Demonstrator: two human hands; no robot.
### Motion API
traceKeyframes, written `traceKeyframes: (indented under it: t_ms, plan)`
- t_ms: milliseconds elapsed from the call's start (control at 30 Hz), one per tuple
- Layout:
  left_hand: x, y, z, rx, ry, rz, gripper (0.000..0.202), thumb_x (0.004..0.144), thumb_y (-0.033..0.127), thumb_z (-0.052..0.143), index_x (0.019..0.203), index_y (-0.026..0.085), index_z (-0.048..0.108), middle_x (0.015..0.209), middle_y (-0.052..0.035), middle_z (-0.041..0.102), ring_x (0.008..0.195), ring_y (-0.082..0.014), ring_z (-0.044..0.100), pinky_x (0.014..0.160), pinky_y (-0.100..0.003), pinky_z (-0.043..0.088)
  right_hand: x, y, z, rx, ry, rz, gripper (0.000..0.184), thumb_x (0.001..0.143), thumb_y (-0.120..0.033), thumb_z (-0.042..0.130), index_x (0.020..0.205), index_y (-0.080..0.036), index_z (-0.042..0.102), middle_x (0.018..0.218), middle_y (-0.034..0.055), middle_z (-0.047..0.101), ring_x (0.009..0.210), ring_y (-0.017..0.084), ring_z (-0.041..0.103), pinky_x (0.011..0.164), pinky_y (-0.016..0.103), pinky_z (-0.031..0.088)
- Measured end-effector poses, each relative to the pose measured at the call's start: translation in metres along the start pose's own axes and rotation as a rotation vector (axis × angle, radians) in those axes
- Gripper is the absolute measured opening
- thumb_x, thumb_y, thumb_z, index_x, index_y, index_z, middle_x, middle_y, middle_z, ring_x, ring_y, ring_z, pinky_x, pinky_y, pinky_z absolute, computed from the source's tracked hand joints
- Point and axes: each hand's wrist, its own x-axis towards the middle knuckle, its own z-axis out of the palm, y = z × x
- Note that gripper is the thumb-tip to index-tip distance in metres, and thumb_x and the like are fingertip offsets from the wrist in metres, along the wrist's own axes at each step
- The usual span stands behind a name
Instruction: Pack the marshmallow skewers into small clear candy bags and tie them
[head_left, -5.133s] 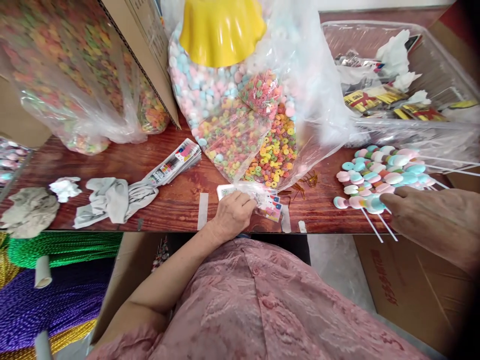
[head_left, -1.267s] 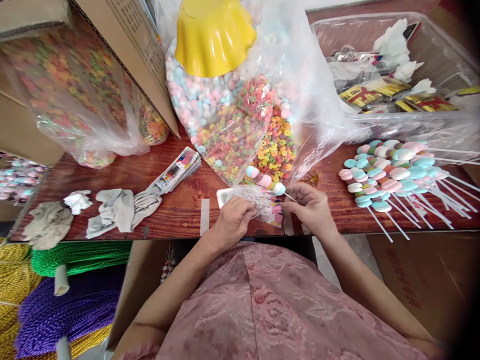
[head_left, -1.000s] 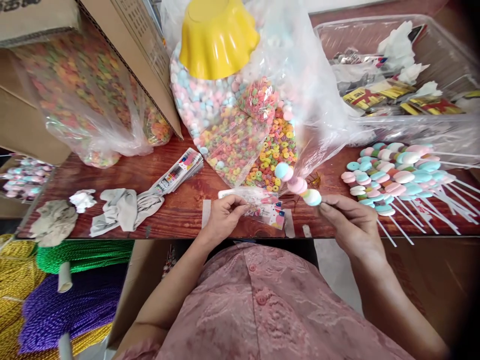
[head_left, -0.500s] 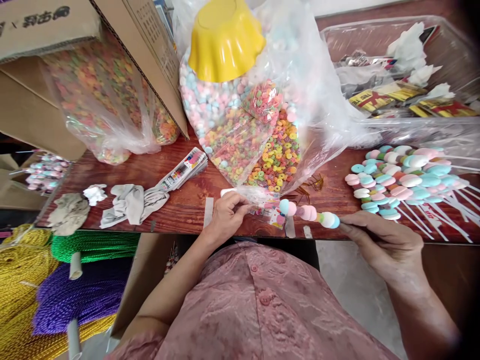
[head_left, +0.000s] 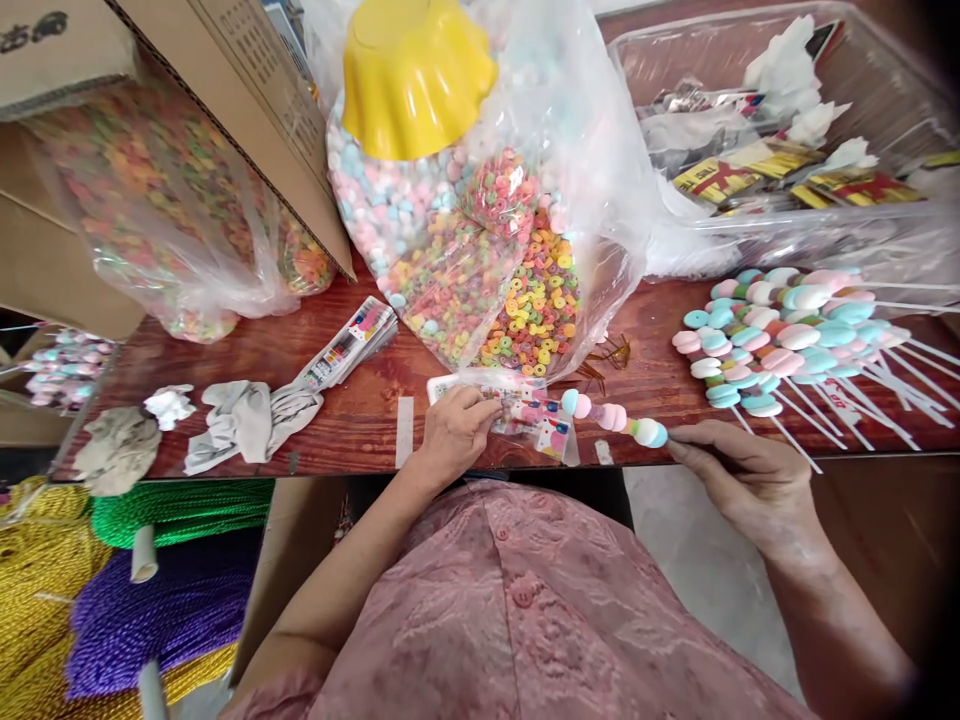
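Note:
My right hand [head_left: 739, 482] is closed around the stick end of a marshmallow skewer [head_left: 611, 416], strung with blue, pink and white marshmallows and gummy rings. The skewer points left, and its tip is just over the right end of a printed clear plastic bag [head_left: 553, 432]. At the bag's left side, my left hand [head_left: 456, 436] pinches its film between thumb and fingers. More printed bags lie beneath, partly hidden by this hand. Finished-looking marshmallow skewers [head_left: 787, 340] are heaped on the table to the right, white sticks pointing right.
Behind my hands sits a large clear bag of marshmallows and gummy rings [head_left: 544, 300], topped by a yellow bowl [head_left: 416, 85]. A plastic bin [head_left: 780, 225] stands back right. Cardboard box [head_left: 247, 110], bag stack [head_left: 349, 345] and gloves [head_left: 251, 420] lie left; gold twist ties [head_left: 611, 355] lie near the skewer.
The view has shifted slightly, moving the tabletop items left in the picture. My right hand and the skewer have risen a little in view. Both hands keep their grips.

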Motion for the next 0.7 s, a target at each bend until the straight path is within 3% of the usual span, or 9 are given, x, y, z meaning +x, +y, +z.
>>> traceKeyframes:
  t_ms: [333,700]
  plan:
    - [0.003,-0.002,0.000,-0.175,0.010,-0.101,0.019,0.094,0.027,0.056,0.088,0.019,0.072,0.079,-0.0050,0.068,0.077,-0.0163,0.059,0.071,-0.030,0.045,-0.004,0.005,0.017,-0.045,-0.073,-0.088,0.008,0.085,-0.026,0.067,0.090,-0.024,0.072,0.081,0.0001,0.073,0.069,0.016,0.067,0.065,0.028,0.054]
    - [0.000,-0.001,-0.001,-0.096,-0.036,-0.061,0.021,0.093,0.028,0.056,0.087,0.021,0.075,0.076,-0.0050,0.066,0.075,-0.0174,0.056,0.069,-0.030,0.042,-0.009,-0.003,0.023,-0.213,-0.122,-0.292,0.012,0.087,-0.017,0.063,0.095,-0.023,0.069,0.078,-0.0002,0.069,0.065,0.011,0.064,0.059,0.023,0.050]
